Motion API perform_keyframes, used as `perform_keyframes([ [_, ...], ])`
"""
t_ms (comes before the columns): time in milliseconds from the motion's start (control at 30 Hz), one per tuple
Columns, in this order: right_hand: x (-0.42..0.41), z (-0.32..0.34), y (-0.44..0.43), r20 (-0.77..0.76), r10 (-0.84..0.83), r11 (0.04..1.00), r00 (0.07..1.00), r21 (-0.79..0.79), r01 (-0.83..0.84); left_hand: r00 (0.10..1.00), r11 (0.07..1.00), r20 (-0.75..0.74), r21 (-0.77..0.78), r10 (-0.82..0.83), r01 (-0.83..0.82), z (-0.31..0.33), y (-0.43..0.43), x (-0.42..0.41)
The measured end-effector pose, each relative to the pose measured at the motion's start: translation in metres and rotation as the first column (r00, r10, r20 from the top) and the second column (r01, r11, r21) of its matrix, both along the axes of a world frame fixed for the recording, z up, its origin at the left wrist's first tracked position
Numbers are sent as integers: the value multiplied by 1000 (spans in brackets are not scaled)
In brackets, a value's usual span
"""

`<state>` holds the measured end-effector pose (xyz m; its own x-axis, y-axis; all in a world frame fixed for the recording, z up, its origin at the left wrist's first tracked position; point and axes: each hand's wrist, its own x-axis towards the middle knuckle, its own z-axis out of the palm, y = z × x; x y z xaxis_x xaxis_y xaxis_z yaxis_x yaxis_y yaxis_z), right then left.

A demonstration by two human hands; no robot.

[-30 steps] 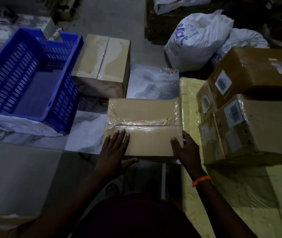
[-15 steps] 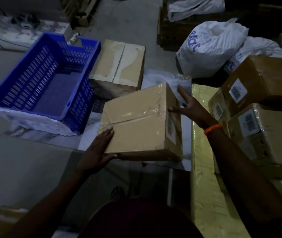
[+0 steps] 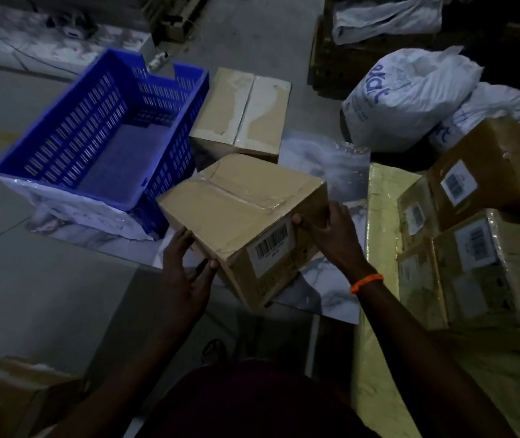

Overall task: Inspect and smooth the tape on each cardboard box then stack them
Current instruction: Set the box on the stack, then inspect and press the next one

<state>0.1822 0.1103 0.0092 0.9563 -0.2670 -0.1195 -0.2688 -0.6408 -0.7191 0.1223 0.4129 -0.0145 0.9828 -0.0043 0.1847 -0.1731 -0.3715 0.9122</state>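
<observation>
A taped cardboard box (image 3: pixel 233 207) with a barcode label is held tilted and turned above the marbled floor sheet, in the middle of the head view. My left hand (image 3: pixel 186 273) holds its near left corner, thumb on the front edge. My right hand (image 3: pixel 328 229), with an orange band at the wrist, grips its right edge, fingers curled over the top. Clear tape runs across the top seam. Several labelled boxes (image 3: pixel 480 248) stand stacked at the right on a yellow surface. Another box (image 3: pixel 242 112) sits behind.
A blue plastic crate (image 3: pixel 100 134) stands at the left. White printed sacks (image 3: pixel 404 96) lie at the back right. A dark wooden pallet (image 3: pixel 331 61) is behind them. A cardboard piece (image 3: pixel 9 396) lies at the lower left. Grey floor lies to the left.
The box has been lifted off the sheet and rotated, so its labelled side now faces me. Both hands shifted along its edges; my right hand came from the far side to the right edge.
</observation>
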Motion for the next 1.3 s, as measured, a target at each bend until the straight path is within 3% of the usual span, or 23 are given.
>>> perform_keyframes([
  [67, -13, 7, 13, 18, -58, 998, 998, 3, 58, 999, 1000, -38, -16, -24, 23, 13, -2, -10],
  [200, -29, 39, 19, 105, -122, 990, 987, -54, 128, 999, 995, 41, -99, -20, 24, 47, -16, -14],
  [300, -33, 60, 8, 144, -130, 988, 981, -71, 141, 999, 980, -35, -198, 6, -12, 51, -20, 6],
  [400, -31, 65, -10, 144, -118, 980, 982, -145, 139, 980, 986, -199, -166, -4, -29, 58, -32, 26],
  [467, -30, 63, -25, 142, -120, 972, 983, -183, 146, 965, 990, -254, -135, -67, 34, 59, -41, 35],
  [600, -35, 59, -46, 69, -208, 964, 976, -157, 216, 906, 934, -301, -288, -297, 210, 67, -58, 53],
  [733, -40, 56, -46, 54, -272, 946, 961, -166, 277, 887, 919, -309, -306, -343, 248, 74, -71, 77],
  [800, -46, 58, -38, 97, -270, 923, 958, -258, 287, 934, 951, -191, -131, -302, 281, 81, -72, 84],
  [867, -52, 66, -25, 179, -149, 899, 973, -384, 208, 965, 938, -9, 233, -262, 256, 85, -72, 87],
  [933, -55, 70, -8, 181, 44, 905, 983, -424, 37, 922, 807, 114, 531, -370, 258, 92, -79, 84],
  [1000, -58, 69, 7, 110, 167, 887, 980, -450, -101, 852, 641, 83, 697, -517, 321, 92, -91, 74],
  [1067, -59, 63, 13, 64, 202, 849, 977, -508, -142, 827, 532, 33, 780, -562, 330, 84, -96, 66],
  [1300, -56, 60, 7, 14, 225, 814, 974, -553, -180, 825, 477, 32, 828, -564, 294, 81, -97, 68],
])
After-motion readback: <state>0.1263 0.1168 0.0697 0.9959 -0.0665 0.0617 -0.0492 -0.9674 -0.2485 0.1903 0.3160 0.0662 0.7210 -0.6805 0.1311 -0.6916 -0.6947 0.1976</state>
